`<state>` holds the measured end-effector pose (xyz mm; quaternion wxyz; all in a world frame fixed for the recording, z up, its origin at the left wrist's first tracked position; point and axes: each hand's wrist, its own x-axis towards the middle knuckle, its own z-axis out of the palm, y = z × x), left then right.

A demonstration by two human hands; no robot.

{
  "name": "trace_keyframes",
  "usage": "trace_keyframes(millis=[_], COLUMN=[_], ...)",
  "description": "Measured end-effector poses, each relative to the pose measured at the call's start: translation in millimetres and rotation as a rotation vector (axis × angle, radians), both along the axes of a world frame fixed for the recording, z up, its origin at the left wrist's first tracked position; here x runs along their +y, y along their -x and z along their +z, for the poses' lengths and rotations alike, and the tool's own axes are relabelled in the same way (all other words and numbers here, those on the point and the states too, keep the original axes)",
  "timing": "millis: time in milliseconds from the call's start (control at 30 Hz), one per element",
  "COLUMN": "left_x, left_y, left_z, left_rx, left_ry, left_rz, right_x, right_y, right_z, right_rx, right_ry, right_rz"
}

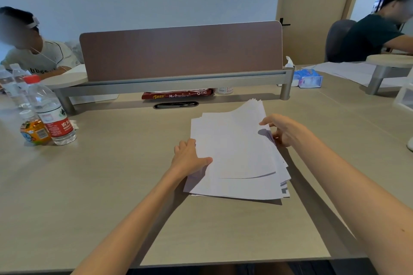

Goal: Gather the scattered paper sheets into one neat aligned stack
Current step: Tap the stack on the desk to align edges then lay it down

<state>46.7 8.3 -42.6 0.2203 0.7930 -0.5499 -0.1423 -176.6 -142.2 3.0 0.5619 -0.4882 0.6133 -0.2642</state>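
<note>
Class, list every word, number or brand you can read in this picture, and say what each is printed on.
"农夫": red label of the clear plastic water bottle with the red cap; smaller print unreadable.
"70": flat red packet under the grey desk shelf; its other print is blurred.
Small orange drink bottle, blue tissue box, white T-shirt lettering: too small or blurred.
White paper sheets: no text visible.

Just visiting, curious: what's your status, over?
Left hand grips paper pile at left edge. Right hand at right edge, grip unclear. Pile fanned, not aligned. Bottles stand aside.
</note>
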Motion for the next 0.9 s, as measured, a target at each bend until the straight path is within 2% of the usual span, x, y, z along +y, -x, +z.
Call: trace_keyframes(millis=[133, 267, 367, 433, 500, 667, 800, 900], left_x=[-1, -2, -3, -6, -12, -20, -14, -10], left_y=[-1, 0, 0, -4, -13, -33, -38, -37], left_z=[1, 0, -1, -1, -1, 11, 34, 58], left_rx=[0.014, 0.020, 0.028, 0.069, 0.201, 0.478, 0.998, 1.170], left_ry=[0.009, 0.011, 0.026, 0.029, 0.033, 0.054, 0.145, 0.228], left_rz=[0.008, 0.004, -0.003, 0.006, 0.041, 0.124, 0.020, -0.090], right_x=[-2, -1, 2, -2, 0, 18, 30, 37], right_y=[1, 6, 10, 12, 12, 17, 19, 16], right_z=[-8, -11, -18, -29, -33, -24, -1, 16], right_rx=[-0.069, -0.228, -0.119, -0.050, -0.081, -0.352, -0.474, -0.531], right_ry=[0.094, -0.007, -0.017, 0.070, 0.162, 0.302, 0.393, 0.459], right_rz=[-0.015, 0.071, 0.287, 0.343, 0.301, 0.305, 0.319, 0.305])
